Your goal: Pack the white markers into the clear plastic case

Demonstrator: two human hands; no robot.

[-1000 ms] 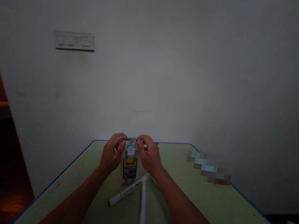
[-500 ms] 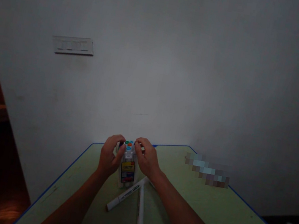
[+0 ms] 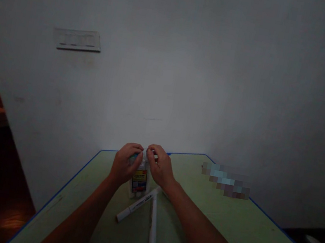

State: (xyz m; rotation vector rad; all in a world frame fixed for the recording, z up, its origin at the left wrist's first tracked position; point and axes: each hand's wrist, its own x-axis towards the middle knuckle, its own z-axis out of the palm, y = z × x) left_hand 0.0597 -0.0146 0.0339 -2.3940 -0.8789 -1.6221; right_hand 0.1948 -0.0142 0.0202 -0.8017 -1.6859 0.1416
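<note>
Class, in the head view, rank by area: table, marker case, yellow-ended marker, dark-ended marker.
1. Table
2. Marker case, partly hidden
3. Yellow-ended marker and dark-ended marker: too alike to rank; the first reaches nearer the camera.

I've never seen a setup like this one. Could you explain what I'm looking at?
There is no machine here: these are a person's bare hands, seen by a camera worn on the head, looking forward and down. The left hand and right hand meet around the top of a clear case with a coloured label; how firmly they grip is hard to tell. In front of it, on the green table, lie a slanted white marker and a yellow-ended marker. Farther right is a pixelated item I cannot identify.
</note>
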